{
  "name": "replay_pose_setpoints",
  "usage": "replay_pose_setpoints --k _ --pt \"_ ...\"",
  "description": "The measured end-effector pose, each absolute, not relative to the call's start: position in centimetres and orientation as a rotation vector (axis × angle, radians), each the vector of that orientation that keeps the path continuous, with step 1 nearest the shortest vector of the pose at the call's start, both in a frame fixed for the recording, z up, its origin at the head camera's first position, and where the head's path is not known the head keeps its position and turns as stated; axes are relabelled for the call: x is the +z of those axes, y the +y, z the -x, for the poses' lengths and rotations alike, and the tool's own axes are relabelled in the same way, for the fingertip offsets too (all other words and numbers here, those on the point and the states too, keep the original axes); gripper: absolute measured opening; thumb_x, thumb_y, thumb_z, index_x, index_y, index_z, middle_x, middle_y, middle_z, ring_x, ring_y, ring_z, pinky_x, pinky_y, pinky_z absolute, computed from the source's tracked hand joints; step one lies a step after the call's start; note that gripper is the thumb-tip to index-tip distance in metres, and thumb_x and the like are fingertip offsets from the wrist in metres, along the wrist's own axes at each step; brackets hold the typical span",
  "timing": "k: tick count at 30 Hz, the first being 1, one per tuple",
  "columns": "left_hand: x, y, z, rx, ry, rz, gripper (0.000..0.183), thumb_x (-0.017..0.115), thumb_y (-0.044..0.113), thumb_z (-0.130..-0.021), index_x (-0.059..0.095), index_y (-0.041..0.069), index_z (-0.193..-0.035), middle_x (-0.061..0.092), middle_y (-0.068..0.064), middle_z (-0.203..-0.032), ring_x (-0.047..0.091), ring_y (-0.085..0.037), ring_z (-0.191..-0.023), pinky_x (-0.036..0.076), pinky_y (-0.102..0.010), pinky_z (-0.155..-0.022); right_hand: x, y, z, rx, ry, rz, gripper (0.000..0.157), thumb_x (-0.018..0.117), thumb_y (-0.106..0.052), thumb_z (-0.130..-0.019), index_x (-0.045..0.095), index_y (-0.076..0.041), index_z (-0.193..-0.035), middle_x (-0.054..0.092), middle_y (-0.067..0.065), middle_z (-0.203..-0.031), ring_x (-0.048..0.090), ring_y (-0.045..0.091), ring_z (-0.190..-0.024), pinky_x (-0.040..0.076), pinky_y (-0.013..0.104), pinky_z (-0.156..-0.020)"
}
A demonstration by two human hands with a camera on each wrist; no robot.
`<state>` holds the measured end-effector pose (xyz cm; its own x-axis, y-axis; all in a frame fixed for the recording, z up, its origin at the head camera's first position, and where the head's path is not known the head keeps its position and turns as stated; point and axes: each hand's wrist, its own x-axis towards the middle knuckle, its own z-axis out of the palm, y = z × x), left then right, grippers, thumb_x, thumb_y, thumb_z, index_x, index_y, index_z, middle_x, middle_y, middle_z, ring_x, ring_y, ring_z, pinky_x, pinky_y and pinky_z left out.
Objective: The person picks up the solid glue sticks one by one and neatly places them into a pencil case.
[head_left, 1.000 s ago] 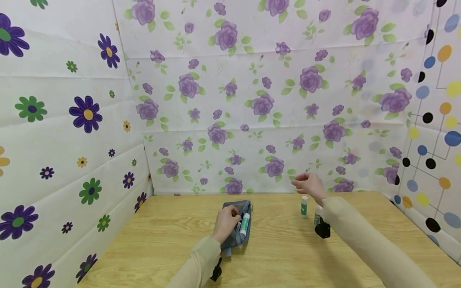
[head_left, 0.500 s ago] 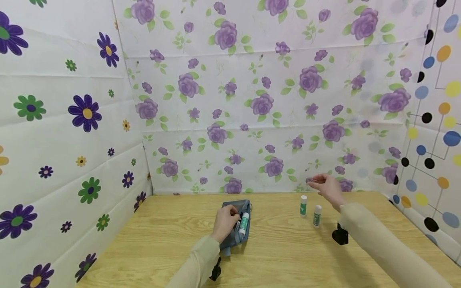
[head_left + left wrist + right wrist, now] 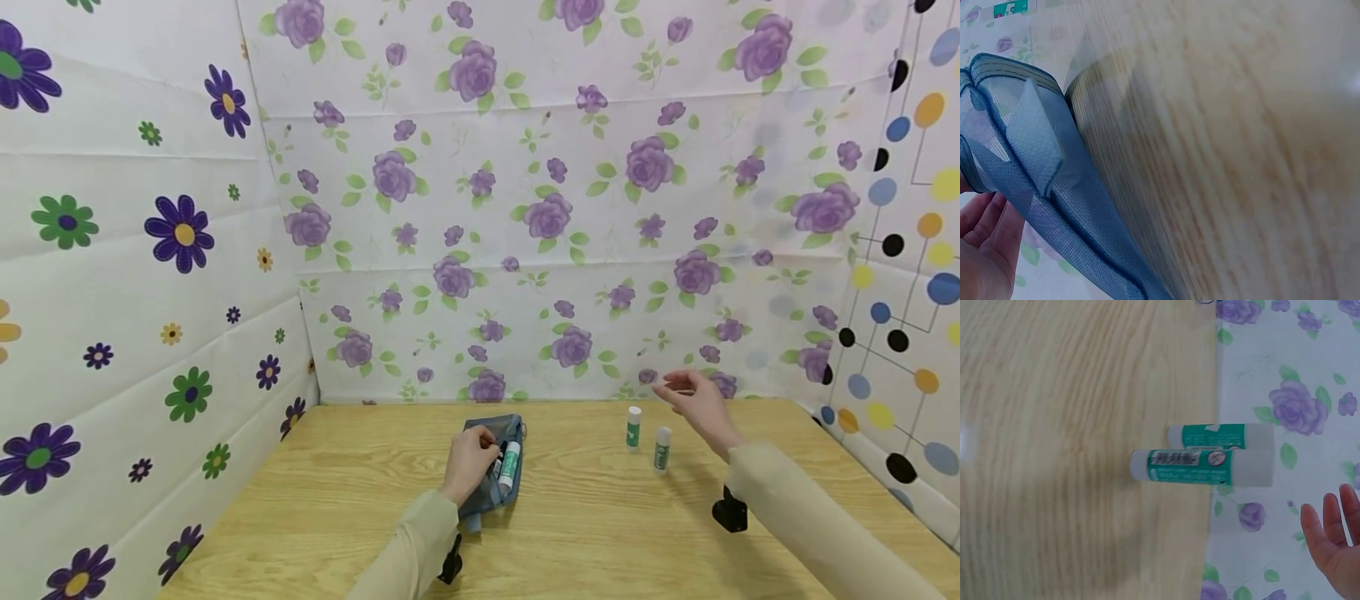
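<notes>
My left hand (image 3: 468, 463) pinches the edge of a blue mesh zip pouch (image 3: 486, 502) lying on the table. A white-and-green glue stick (image 3: 510, 465) lies in its opening, with a smaller dark item partly hidden beside it. Up close in the left wrist view, the pouch's mesh side and fabric tab (image 3: 1035, 140) cover part of the fingers. Two more glue sticks stand upright to the right, one farther back (image 3: 633, 428) and one nearer (image 3: 662, 451). Above and right of them my right hand (image 3: 697, 406) hovers with relaxed fingers, holding nothing.
The wooden table (image 3: 577, 525) ends at a purple-flowered sheet (image 3: 420, 250) behind. A daisy-patterned sheet (image 3: 135, 333) hangs on the left, a dotted one (image 3: 907, 350) on the right. Black wrist cameras (image 3: 730, 510) hang below both forearms.
My right hand has moved to the right and slightly down, away from the two standing glue sticks, so the nearer one shows fully. My left hand and the pouch stay in place.
</notes>
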<state>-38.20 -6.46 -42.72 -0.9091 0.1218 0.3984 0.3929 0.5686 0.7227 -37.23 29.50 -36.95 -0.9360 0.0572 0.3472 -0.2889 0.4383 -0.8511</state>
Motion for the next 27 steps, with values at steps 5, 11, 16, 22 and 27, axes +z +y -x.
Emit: replay_pose_setpoints --k 5,11,16,22,27 --pt "-42.7 -6.4 38.2 -1.263 -2.504 0.415 0.007 0.060 0.001 -0.083 0.062 -0.003 -0.088 0.054 -0.001 -0.072 0.051 -0.014 -0.061 0.043 -0.030 -0.054 -38.1 30.3 36.8 1.556 -2.381 -0.208 0.062 0.059 -0.038 -0.086 0.040 0.007 -0.124 0.046 0.022 -0.112 0.049 0.035 -0.101 0.043 0.044 -0.081" --pt "-42.7 -6.4 38.2 -1.256 -2.496 0.412 0.007 0.060 0.001 -0.082 0.063 -0.003 -0.087 0.054 -0.001 -0.072 0.050 -0.014 -0.061 0.043 -0.030 -0.054 -39.2 31.3 36.6 1.659 -2.367 -0.260 0.064 0.062 -0.033 -0.085 0.036 0.011 -0.124 0.043 0.024 -0.112 0.049 0.036 -0.100 0.043 0.042 -0.081" --pt "-42.7 -6.4 38.2 -1.269 -2.495 0.411 0.007 0.060 0.001 -0.082 0.063 -0.003 -0.087 0.054 -0.001 -0.072 0.051 -0.014 -0.061 0.043 -0.030 -0.053 -40.1 31.9 36.6 1.724 -2.323 -0.327 0.057 0.064 -0.027 -0.085 0.039 0.011 -0.120 0.045 0.020 -0.105 0.052 0.034 -0.096 0.046 0.040 -0.077" --pt "-42.7 -6.4 38.4 -1.273 -2.506 0.405 0.008 0.060 0.002 -0.083 0.063 -0.002 -0.088 0.054 -0.001 -0.073 0.051 -0.014 -0.062 0.043 -0.029 -0.054 -40.8 32.3 36.7 1.766 -2.337 -0.350 0.059 0.065 -0.026 -0.084 0.038 0.010 -0.122 0.044 0.025 -0.110 0.054 0.030 -0.096 0.045 0.038 -0.078" --pt "-42.8 -6.4 38.3 -1.262 -2.510 0.406 0.007 0.060 0.001 -0.082 0.063 -0.002 -0.088 0.054 -0.001 -0.072 0.051 -0.014 -0.061 0.043 -0.029 -0.053 -41.4 32.5 36.8 1.812 -2.370 -0.358 0.060 0.067 -0.023 -0.083 0.038 0.008 -0.125 0.044 0.025 -0.113 0.054 0.025 -0.096 0.043 0.043 -0.080"
